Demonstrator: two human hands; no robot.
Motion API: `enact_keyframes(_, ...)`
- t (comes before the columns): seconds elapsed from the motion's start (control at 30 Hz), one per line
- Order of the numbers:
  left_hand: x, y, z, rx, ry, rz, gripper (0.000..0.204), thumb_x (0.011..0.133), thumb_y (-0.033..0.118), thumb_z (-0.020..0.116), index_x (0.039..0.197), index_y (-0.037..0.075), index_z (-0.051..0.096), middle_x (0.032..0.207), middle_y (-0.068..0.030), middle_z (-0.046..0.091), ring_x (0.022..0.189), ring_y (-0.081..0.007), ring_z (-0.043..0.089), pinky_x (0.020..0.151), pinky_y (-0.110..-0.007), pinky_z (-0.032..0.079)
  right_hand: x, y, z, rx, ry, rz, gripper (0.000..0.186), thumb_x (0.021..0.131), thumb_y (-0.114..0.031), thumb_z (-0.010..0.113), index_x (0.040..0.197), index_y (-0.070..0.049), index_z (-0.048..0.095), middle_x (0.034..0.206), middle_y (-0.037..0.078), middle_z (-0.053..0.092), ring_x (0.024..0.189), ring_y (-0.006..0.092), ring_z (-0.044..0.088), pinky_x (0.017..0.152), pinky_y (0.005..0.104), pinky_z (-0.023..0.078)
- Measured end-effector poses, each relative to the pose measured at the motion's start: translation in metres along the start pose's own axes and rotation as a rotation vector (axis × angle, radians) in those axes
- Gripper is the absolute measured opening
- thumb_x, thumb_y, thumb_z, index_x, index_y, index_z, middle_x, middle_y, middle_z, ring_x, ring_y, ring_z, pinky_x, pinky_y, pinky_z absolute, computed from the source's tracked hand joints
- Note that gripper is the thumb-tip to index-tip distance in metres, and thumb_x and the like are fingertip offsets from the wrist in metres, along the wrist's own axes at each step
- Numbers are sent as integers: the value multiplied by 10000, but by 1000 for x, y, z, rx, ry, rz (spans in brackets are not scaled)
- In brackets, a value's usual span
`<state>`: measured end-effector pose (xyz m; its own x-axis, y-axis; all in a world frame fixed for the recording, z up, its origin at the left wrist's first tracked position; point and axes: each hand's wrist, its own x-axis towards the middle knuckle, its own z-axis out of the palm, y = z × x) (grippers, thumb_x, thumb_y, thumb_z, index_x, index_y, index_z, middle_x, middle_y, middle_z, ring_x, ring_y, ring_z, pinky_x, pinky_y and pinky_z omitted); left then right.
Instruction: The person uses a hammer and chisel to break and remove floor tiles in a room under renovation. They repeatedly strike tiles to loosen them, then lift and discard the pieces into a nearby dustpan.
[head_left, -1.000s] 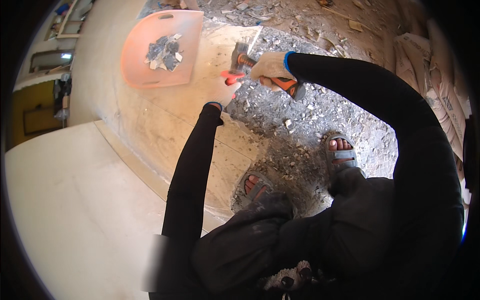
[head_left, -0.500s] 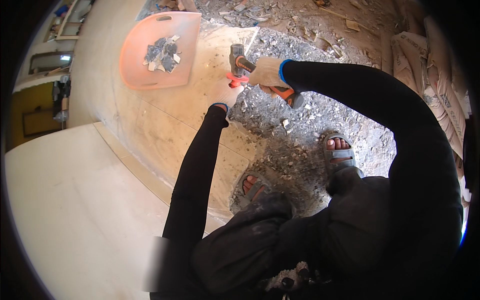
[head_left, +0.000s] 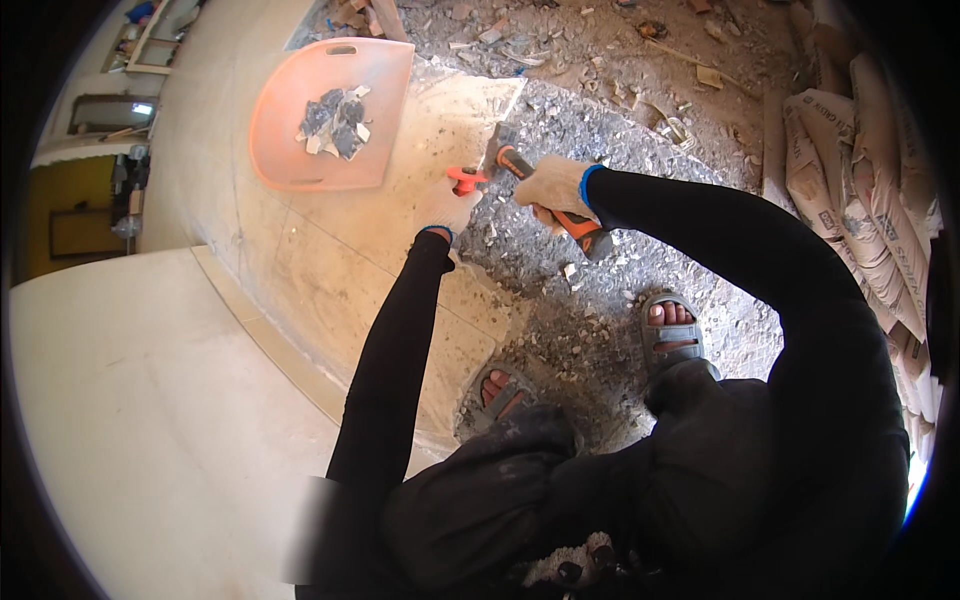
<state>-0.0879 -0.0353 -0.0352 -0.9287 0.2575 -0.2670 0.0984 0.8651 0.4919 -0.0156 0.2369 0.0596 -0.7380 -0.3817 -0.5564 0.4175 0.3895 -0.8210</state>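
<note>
My left hand [head_left: 449, 208], in a pale work glove, is closed around a chisel with a red-orange guard [head_left: 466, 178]. The chisel's blade is hidden from view. Just to the right, my gloved right hand [head_left: 551, 187] grips a hammer [head_left: 577, 226] by its orange and black handle. The hammer's dark metal head is beside the guard, slightly beyond it and to the right, apart from it as far as I can see. Both hands are over the broken edge where cream floor tiles [head_left: 350, 215] meet grey rubble-strewn ground [head_left: 600, 255].
An orange plastic scoop-shaped pan [head_left: 275, 140] holding broken tile pieces [head_left: 336, 124] lies on the tiles at far left. Stacked paper sacks [head_left: 870, 200] line the right side. Dirt and debris [head_left: 620, 50] cover the far ground. My sandalled feet stand close by.
The hammer head has shifted right, from above the chisel's guard to beside it, with my right hand. My left hand keeps its hold on the chisel. The whole view has shifted slightly.
</note>
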Motion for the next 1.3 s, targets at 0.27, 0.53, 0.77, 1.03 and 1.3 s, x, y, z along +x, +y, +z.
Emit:
enact_keyframes(0.27, -5, 3, 3, 8, 22, -37, 469, 849, 403, 852, 1216, 119, 788, 1104, -143, 808, 1044, -361, 758, 922, -473, 585, 19, 22, -10, -575, 107, -266, 272, 967, -201, 686, 848, 37, 628, 671, 92, 649, 584, 206, 686, 518, 398, 600)
enact_keyframes(0.53, 3, -15, 10, -214, 131, 173, 440, 854, 374, 866, 1178, 83, 805, 999, -140, 811, 931, -282, 776, 850, -418, 593, 2, 7, 0, 359, 7, 118, 287, 955, -224, 725, 810, 17, 664, 666, 91, 660, 513, 191, 633, 464, 369, 561)
enact_keyframes(0.77, -7, 5, -7, -141, -56, -34, 419, 863, 322, 855, 1161, 35, 785, 921, -112, 794, 730, -216, 757, 720, -374, 606, 57, 12, -25, -83, 236, -211, 290, 984, -224, 699, 832, 19, 661, 684, 88, 667, 521, 182, 642, 479, 355, 550)
enact_keyframes(1.03, -6, -1, -6, -130, 5, 119, 453, 883, 365, 852, 1189, 43, 765, 989, -156, 791, 916, -310, 773, 852, -437, 600, 16, 18, 2, 243, -24, 83, 185, 923, -176, 701, 840, -12, 726, 748, 98, 757, 656, 258, 760, 576, 409, 599)
enact_keyframes(1.3, -46, -4, -20, -228, 46, 28, 392, 1002, 282, 756, 1294, 26, 701, 1019, -59, 720, 900, -153, 667, 811, -349, 545, -10, 26, 6, 206, 87, 202, 300, 945, -182, 694, 742, 33, 645, 626, 118, 657, 497, 224, 643, 482, 393, 551)
